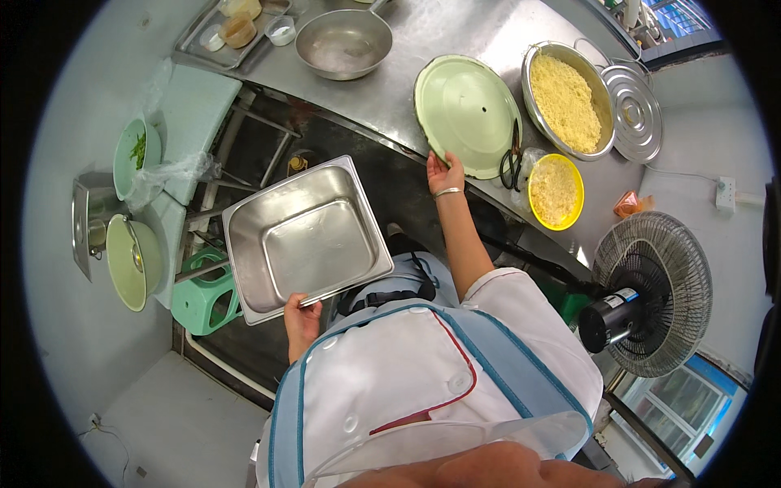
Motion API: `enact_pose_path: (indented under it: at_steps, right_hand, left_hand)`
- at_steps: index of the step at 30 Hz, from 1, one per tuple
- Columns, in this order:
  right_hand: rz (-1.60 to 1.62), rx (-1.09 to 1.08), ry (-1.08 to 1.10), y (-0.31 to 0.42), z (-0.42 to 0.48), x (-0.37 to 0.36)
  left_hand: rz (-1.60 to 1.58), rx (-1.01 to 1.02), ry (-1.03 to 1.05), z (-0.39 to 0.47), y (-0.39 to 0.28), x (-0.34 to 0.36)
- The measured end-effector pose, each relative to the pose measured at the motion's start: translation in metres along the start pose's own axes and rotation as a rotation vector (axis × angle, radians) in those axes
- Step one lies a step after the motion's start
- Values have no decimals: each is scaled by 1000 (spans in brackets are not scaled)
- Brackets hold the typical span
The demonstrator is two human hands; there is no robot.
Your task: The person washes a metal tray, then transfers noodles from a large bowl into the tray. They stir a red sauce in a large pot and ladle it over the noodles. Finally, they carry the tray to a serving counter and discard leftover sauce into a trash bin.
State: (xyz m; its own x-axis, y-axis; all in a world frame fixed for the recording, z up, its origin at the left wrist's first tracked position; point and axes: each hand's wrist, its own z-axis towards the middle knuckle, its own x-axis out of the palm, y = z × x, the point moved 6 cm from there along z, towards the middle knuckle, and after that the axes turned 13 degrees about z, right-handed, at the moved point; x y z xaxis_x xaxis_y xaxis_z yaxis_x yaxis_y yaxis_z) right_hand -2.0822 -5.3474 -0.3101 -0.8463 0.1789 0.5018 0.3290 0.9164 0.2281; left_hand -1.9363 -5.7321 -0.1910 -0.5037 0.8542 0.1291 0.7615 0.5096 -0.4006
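My left hand (304,326) grips the near rim of an empty rectangular stainless steel pan (317,241), which is held tilted in front of me at the left. At the front edge of the steel table, my right hand (445,174) has its fingers at the rim of a round pale green enamel tray or lid (467,116). A dark spot marks the middle of that green piece. Scissors with black handles (511,165) rest against its right edge. Right of them stands a yellow bowl (581,198) of pale crumbly food. Behind it is a steel basin (601,143) heaped with yellow shreds.
On the steel table (421,30) are a wok (345,46), a tray of small containers (229,64) and a metal lid (631,116). A fan (653,293) stands close at my right. Green bowls (149,268) and a plastic stool (204,299) are at the left.
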Motion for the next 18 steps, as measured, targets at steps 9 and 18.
enact_pose_path:
  at_steps: [9,18]
  right_hand:
    - [294,365,492,20,-77,86]
    - [-344,318,498,41,-185,0]
  left_hand:
    - [-71,43,-8,-1,10,7]
    - [-172,-8,-56,0,51,-35]
